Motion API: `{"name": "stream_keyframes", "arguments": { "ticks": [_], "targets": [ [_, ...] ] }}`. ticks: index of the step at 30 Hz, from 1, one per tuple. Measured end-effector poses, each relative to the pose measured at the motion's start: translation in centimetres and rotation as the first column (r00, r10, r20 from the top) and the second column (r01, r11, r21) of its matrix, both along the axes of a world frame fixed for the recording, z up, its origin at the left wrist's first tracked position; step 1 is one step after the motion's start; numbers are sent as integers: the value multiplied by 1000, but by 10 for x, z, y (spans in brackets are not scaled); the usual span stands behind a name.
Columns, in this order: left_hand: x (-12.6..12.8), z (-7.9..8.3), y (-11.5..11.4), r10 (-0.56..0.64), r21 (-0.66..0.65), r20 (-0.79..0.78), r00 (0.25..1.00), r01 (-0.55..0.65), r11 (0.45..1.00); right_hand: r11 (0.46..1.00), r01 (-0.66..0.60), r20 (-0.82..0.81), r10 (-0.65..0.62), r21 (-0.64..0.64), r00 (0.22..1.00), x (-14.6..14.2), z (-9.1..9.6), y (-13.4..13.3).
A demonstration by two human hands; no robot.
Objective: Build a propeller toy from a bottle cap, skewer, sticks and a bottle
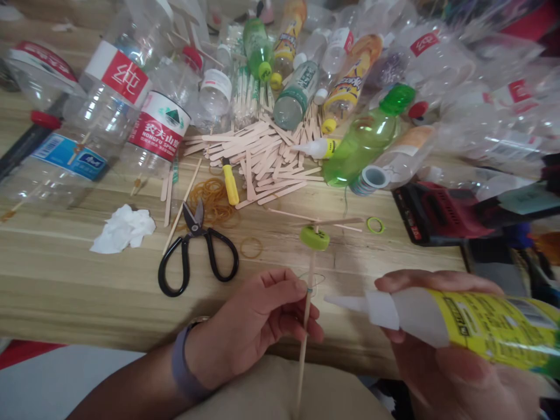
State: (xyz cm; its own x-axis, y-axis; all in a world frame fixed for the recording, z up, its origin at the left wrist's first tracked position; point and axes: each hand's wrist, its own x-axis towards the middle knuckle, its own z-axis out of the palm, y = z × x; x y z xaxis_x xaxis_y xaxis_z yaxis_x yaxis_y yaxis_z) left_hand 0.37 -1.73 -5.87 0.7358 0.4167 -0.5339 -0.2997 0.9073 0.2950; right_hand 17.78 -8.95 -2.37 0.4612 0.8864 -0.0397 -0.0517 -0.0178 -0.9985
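Between its thumb and fingers, my left hand [266, 318] pinches a thin wooden stick [303, 356] that stands nearly upright. A dark thread is wound round the stick by the thumb, with a loose loop trailing off. Higher up, a green bottle cap [314, 238] sits on the stick, with a flat wooden strip [345, 221] lying across its top. From the right, my right hand [459, 356] grips a glue bottle [490, 326] with a yellow label. Its white nozzle points left at the stick, a short gap away.
Black-handled scissors [196, 251] lie partly open beside rubber bands [210, 201] and a crumpled tissue [123, 228]. Behind them are a pile of craft sticks [262, 154], a yellow-handled tool [230, 182] and a second glue bottle [319, 147]. Plastic bottles [161, 125] crowd the back; a red-black tool case [431, 213] stands right.
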Motion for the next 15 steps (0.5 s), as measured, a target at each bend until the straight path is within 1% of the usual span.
{"name": "stream_keyframes", "arguments": {
  "ticks": [5,8,10,13,15],
  "targets": [
    [1,-2,-3,-9,-11,-12,1000,9,1000,995,-17,119,5,101,993,0,2,0],
    [1,-3,-3,-15,-18,-11,1000,15,1000,989,-47,111,31,141,993,2,6,1],
    [1,-4,-3,-17,-14,-12,1000,17,1000,982,-103,67,94,155,993,4,8,1],
    [0,-4,-3,-23,-8,-23,999,23,1000,959,-232,-7,236,162,972,3,8,0],
    [0,-4,-3,-27,-10,-30,999,27,1000,948,-277,-40,287,156,957,2,6,-2]
  ]
}}
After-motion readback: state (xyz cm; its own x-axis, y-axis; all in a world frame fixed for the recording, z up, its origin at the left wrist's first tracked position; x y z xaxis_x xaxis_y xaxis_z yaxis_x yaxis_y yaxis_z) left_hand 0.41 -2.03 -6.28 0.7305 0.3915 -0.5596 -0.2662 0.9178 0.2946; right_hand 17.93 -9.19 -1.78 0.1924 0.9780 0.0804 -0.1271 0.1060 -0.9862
